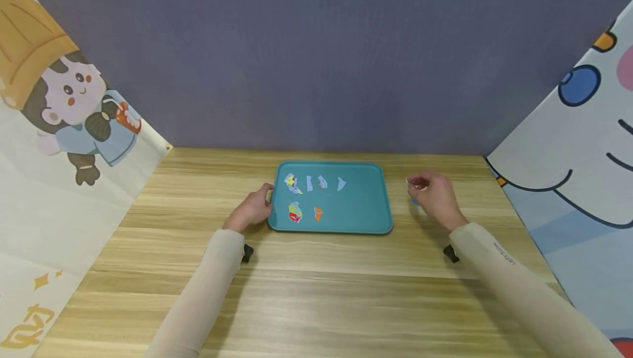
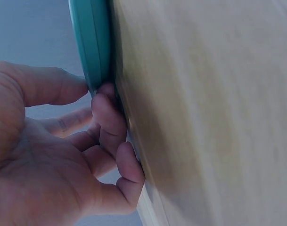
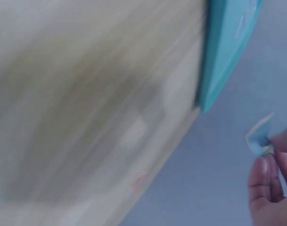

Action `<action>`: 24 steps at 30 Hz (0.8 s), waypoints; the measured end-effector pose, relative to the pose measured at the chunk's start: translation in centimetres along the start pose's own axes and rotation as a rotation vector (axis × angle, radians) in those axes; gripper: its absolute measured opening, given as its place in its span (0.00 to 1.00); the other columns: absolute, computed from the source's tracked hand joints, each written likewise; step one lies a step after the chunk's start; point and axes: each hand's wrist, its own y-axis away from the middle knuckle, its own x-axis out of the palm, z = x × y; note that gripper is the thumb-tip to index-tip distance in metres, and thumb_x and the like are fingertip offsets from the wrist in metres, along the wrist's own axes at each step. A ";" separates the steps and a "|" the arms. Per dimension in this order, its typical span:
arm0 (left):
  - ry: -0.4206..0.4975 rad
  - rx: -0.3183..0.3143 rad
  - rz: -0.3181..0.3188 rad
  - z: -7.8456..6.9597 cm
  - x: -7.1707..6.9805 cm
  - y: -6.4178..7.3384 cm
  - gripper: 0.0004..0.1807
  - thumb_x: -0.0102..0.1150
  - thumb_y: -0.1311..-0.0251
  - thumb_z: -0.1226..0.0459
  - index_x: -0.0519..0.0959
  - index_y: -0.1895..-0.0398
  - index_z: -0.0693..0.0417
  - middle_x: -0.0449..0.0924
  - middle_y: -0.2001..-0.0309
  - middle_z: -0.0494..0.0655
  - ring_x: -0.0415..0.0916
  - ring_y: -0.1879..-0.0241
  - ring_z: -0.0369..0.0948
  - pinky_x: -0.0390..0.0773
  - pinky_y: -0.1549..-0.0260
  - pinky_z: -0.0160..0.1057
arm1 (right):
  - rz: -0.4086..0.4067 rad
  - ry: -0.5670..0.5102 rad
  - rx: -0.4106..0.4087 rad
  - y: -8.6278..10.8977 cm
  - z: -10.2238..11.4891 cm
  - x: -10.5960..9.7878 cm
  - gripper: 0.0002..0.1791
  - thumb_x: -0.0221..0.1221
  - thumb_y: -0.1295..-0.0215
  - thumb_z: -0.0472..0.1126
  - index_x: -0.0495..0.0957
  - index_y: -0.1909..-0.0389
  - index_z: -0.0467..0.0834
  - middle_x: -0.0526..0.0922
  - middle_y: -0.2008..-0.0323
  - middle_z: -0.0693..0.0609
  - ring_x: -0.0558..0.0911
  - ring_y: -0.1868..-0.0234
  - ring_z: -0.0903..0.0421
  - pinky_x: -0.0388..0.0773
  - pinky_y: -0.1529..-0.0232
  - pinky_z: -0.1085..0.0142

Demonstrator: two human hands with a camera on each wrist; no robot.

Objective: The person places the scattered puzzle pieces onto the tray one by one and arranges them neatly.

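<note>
A teal tray (image 1: 353, 210) lies on the table. My left hand (image 1: 256, 206) pinches its left edge, the thumb on the rim and curled fingertips at the underside in the left wrist view. Small irregular paper-like pieces lie on the tray in two rows: a yellow-and-lilac piece (image 1: 293, 183), pale pieces such as a narrow strip (image 1: 309, 183), then a red-and-yellow piece (image 1: 295, 212) and an orange piece (image 1: 318, 214) nearer me. Right of the tray, my right hand (image 1: 435, 196) pinches a small pale blue piece (image 3: 260, 136) between thumb and fingers, raised above the table.
A small blue patch (image 1: 414, 201) shows beside the right hand, partly covered by it. The wood-grain table (image 1: 326, 297) meets a dark grey-blue wall (image 1: 316, 61) at the back. Cartoon-printed sheets stand at left (image 1: 64, 144) and right (image 1: 568, 155).
</note>
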 end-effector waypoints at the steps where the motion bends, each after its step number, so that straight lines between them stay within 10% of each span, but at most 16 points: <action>1: 0.000 -0.002 -0.001 0.0 0.0 0.0 0.28 0.44 0.44 0.66 0.51 0.39 0.53 0.71 0.74 0.50 0.67 0.79 0.42 0.68 0.80 0.38 | -0.028 -0.010 -0.030 0.0 0.4 0.0 0.07 0.58 0.52 0.34 0.78 0.69 0.43 0.76 0.71 0.54 0.74 0.72 0.58 0.71 0.72 0.65; 13: 0.027 0.019 -0.024 -0.1 0.0 0.1 0.28 0.44 0.45 0.68 0.53 0.39 0.56 0.73 0.71 0.50 0.69 0.76 0.42 0.68 0.77 0.38 | -0.104 -0.070 -0.256 0.0 4.0 0.4 0.06 0.61 0.53 0.35 0.80 0.70 0.44 0.76 0.70 0.56 0.74 0.71 0.59 0.68 0.73 0.70; 24: 0.022 0.020 -0.023 0.1 0.1 -0.1 0.28 0.44 0.45 0.67 0.53 0.40 0.55 0.72 0.72 0.49 0.68 0.78 0.42 0.68 0.78 0.37 | -0.081 -0.191 -0.291 0.3 5.3 2.9 0.07 0.61 0.56 0.31 0.80 0.73 0.42 0.77 0.73 0.55 0.75 0.73 0.57 0.71 0.72 0.63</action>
